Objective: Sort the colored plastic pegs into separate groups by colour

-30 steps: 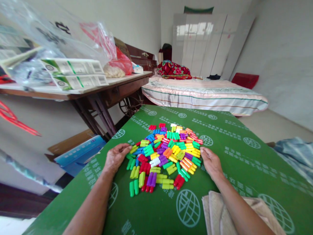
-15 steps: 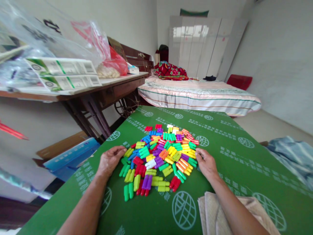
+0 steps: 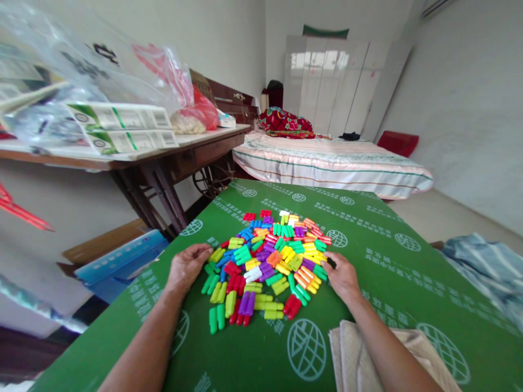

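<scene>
A spread of small plastic building pieces (image 3: 267, 258), shaped like joined rounded pegs in several colours, lies between my two hands. My left hand (image 3: 188, 265) rests at its left edge, fingers loosely bent, tips close to a yellow-green piece (image 3: 216, 255). On the right side my right hand (image 3: 342, 274) rests on the table, thumb and forefinger slightly apart, beside a green piece (image 3: 321, 271). No piece shows in either hand. Nearest to me lie a green piece (image 3: 217, 318), a purple piece (image 3: 247, 304) and a red piece (image 3: 292, 306).
The green printed table (image 3: 261, 359) carries a folded beige cloth (image 3: 347, 354) under my right forearm. A sewing-machine table (image 3: 196, 144) with boxes (image 3: 131, 128) and plastic bags stands to the left. Behind are a bed (image 3: 327, 163) and wardrobe (image 3: 327, 87).
The view has shifted slightly. Both hands stay beside the pieces, which keep their arrangement; my right hand's fingers seem a little more bent.
</scene>
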{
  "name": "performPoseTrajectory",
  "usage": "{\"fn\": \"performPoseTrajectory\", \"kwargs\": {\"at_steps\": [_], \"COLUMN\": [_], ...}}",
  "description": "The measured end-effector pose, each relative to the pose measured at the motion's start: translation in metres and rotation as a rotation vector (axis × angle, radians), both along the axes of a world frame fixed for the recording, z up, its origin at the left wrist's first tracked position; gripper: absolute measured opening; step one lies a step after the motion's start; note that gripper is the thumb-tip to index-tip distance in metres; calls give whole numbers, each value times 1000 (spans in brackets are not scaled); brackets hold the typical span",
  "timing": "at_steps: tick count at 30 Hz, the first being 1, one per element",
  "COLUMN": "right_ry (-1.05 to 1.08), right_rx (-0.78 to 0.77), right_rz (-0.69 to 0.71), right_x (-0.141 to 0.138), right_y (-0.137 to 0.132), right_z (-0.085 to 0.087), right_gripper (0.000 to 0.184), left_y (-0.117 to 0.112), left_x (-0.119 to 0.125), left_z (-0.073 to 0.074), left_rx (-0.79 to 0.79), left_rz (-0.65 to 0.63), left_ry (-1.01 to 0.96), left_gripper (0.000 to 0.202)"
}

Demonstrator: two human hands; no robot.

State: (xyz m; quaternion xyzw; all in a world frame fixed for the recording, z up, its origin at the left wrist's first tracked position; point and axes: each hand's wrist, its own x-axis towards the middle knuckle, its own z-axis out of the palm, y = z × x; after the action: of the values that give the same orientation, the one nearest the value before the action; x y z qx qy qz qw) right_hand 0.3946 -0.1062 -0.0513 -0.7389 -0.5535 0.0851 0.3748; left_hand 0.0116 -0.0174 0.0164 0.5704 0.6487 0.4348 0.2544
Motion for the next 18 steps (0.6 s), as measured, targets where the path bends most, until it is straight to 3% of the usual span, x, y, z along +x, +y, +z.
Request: {"fn": "performPoseTrajectory", "kwargs": {"at_steps": [13,18], "right_ry": [-186,-254], "right_rx": [-183,-246], "right_rz": [23,70], "right_x": [15,23], "right_y": [-8,-9], "right_z": [27,36], "right_gripper": [24,31], "left_y": [3,6], "left_x": [-2,-6], "left_z": [-1,-6], "left_rx": [20,16], "left_rz": [-18,-30], "left_ry": [37,68], "left_gripper": [37,39]}}
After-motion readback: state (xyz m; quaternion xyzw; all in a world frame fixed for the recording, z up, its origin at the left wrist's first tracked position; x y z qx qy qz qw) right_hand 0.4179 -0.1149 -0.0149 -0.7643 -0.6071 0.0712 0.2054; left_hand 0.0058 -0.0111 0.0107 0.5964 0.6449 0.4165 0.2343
